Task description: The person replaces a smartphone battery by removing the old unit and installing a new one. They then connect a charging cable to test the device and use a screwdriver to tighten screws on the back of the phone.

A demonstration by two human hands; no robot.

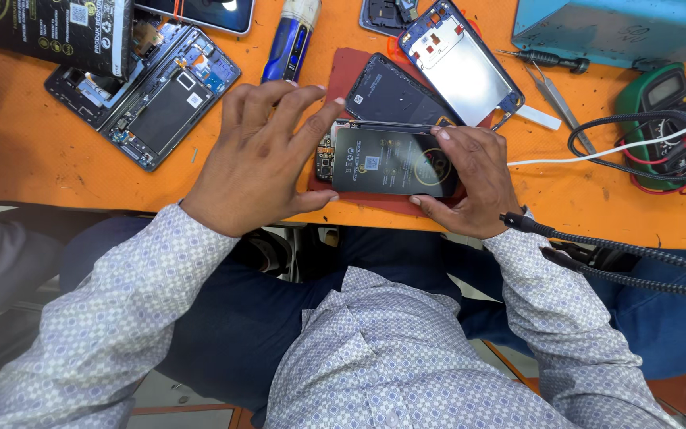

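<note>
An opened phone (325, 155) lies on a dark red mat (359, 67) at the near edge of the orange table (25, 151). A black battery (383, 163) rests on it. My right hand (470, 179) grips the battery and phone at their right end, fingers curled over the top edge. My left hand (260, 159) hovers at the left end with fingers spread, fingertips touching the phone's upper left corner. A black back cover (391, 91) lies just behind on the mat.
A disassembled phone (152, 91) lies far left beside a black box (49, 28). A blue-lined phone frame (462, 63), tweezers (549, 91), a screwdriver (545, 58), a green multimeter (657, 95) with cables and a blue box (613, 28) sit at right. A braided cable (621, 250) crosses my right forearm.
</note>
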